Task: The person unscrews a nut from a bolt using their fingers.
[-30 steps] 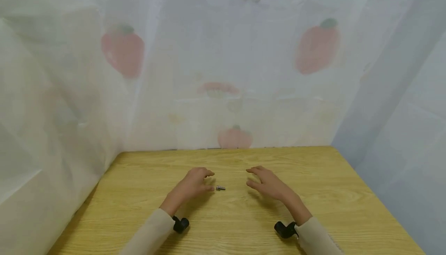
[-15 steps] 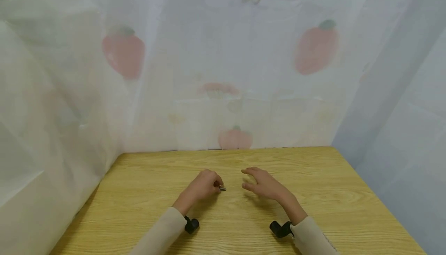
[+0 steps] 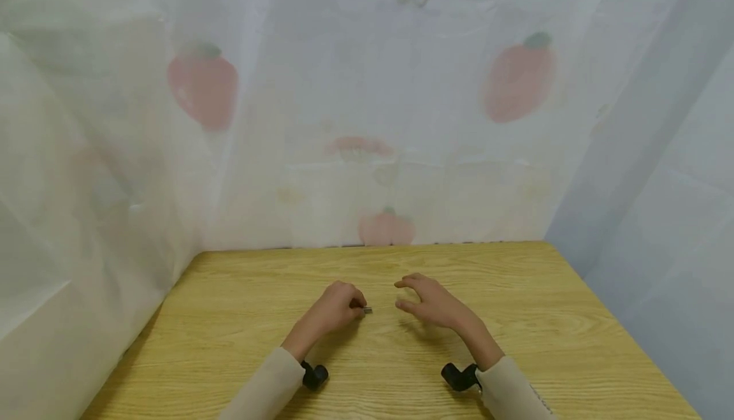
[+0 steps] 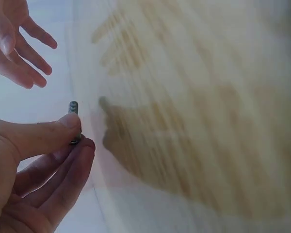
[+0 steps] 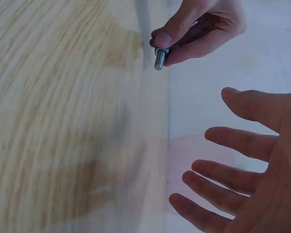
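Between thumb and fingertips, my left hand [image 3: 337, 307] pinches a small metal bolt [image 3: 368, 310]. Its threaded end [image 4: 73, 107] sticks out past the thumb in the left wrist view, while the head is mostly covered by the fingers. From the right wrist view, the bolt's thread [image 5: 159, 60] points toward the right hand's side. The right hand [image 3: 432, 303] hovers a short way to the right of the bolt, apart from it. Its fingers [image 5: 242, 144] are spread and relaxed, holding nothing.
Both hands are over a wood-grain table [image 3: 516, 318]. Pale sheeting [image 3: 298, 88] with printed strawberries closes off the back and both sides. A black wrist camera [image 3: 315, 376] is strapped on the left arm, and another black camera [image 3: 459, 376] on the right.
The bolt lay on the table beside my open left hand; that hand moved right and now pinches it. My right hand shifted slightly left.
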### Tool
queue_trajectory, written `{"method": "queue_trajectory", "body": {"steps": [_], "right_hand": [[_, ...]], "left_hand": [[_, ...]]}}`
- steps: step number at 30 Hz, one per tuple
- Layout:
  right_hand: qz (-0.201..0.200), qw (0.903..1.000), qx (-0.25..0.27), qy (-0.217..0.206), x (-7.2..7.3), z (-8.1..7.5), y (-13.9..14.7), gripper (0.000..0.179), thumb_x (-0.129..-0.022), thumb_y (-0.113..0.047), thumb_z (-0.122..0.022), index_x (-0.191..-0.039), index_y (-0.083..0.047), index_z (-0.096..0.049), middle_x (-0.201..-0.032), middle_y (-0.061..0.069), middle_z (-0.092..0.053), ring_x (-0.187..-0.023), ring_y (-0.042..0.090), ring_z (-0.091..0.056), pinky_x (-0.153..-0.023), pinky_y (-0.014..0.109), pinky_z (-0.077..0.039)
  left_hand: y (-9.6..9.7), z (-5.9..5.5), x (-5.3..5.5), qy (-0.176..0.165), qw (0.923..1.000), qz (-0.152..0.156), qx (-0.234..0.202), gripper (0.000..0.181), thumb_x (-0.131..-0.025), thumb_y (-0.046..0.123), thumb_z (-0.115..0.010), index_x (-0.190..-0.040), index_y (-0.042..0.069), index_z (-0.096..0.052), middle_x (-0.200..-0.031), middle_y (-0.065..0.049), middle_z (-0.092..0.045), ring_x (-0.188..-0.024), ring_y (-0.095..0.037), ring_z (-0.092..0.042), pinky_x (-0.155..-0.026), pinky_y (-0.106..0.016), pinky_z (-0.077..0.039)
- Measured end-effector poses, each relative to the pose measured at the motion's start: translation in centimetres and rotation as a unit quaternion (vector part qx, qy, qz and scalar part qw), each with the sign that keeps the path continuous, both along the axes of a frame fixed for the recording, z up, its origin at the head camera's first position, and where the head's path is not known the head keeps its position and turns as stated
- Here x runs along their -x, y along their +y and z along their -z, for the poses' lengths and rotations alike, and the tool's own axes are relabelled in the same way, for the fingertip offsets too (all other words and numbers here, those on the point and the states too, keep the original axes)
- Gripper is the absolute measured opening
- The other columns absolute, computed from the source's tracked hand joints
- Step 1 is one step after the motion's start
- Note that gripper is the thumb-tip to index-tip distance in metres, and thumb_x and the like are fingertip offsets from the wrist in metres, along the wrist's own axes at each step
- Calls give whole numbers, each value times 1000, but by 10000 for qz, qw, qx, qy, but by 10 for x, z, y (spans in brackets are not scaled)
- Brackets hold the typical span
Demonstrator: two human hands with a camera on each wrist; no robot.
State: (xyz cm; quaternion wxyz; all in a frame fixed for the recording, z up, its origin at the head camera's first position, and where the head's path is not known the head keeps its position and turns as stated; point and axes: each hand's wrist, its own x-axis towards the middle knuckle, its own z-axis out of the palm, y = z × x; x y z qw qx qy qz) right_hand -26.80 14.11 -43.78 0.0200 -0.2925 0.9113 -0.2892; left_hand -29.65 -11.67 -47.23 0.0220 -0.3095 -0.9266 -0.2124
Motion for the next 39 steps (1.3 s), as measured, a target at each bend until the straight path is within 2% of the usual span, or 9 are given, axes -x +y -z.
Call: {"method": "queue_trajectory", "body": {"steps": [9,13,17,21,25,28,33,36,39], "right_hand": [[-94,9993,330,-144,0,-11,-10,41,-98,-38,-54,-132,-15,-56,-134,8,-57,-125,29,-53,-99,49,-49],[-227,9973,586,-393,-1,-18,-17,45,-99,-37,-53,-138,-14,-50,-125,7,-61,-114,26,-60,-91,44,-53],[-227,9959,681,-556,-3,-23,-24,43,-99,-40,-50,-134,-14,-51,-103,-1,-67,-90,14,-65,-74,31,-55],[-330,9951,673,-639,-8,-23,-29,37,-100,-44,-47,-118,-17,-62,-86,-9,-67,-72,7,-63,-61,26,-53],[-592,9889,905,-1022,-11,-22,-30,34,-101,-44,-45,-112,-19,-65,-85,-9,-67,-76,17,-67,-66,34,-57],[-819,9822,1164,-1224,-11,-21,-31,32,-101,-42,-44,-107,-19,-66,-86,-4,-69,-80,27,-68,-69,41,-58],[-1054,9717,1459,-1527,-11,-20,-31,30,-102,-37,-45,-105,-16,-67,-90,10,-71,-81,32,-68,-70,46,-58],[-1087,9693,1541,-1578,-10,-21,-29,27,-102,-34,-46,-105,-16,-67,-91,12,-71,-79,27,-69,-71,45,-59],[-1066,9721,1504,-1453,-10,-23,-26,24,-102,-32,-48,-104,-19,-67,-90,9,-71,-76,19,-68,-70,41,-59]], "left_hand": [[-2,-6,-14,-268,9944,-243,-991,11,-84,18,-75,-94,13,-77,-89,4,-73,-73,-1,-65,-65,-16,-54],[-2,-12,-22,-447,9848,-362,-1636,9,-85,20,-74,-93,17,-77,-89,6,-73,-74,-1,-66,-66,-17,-55],[0,-18,-30,-533,9716,-372,-2276,11,-85,21,-74,-95,17,-77,-91,5,-74,-77,-2,-68,-67,-18,-57],[5,-25,-37,-408,9645,-263,-2596,11,-85,18,-74,-95,18,-76,-91,3,-74,-76,-3,-69,-67,-18,-58],[9,-30,-43,-272,9606,-111,-2764,10,-85,16,-73,-95,21,-76,-90,4,-74,-75,-2,-69,-67,-19,-58],[12,-31,-46,-192,9571,-23,-2890,8,-86,20,-73,-93,22,-76,-89,5,-74,-74,-2,-69,-66,-19,-58],[15,-31,-49,119,9479,166,-3180,7,-84,21,-75,-90,24,-76,-87,7,-72,-74,-5,-70,-67,-19,-59],[16,-32,-51,346,9441,287,-3266,10,-82,18,-76,-90,23,-75,-87,6,-71,-74,-8,-70,-67,-21,-59],[17,-34,-51,430,9453,362,-3213,10,-82,17,-76,-92,22,-75,-88,6,-72,-75,-8,-70,-68,-20,-59]]}}
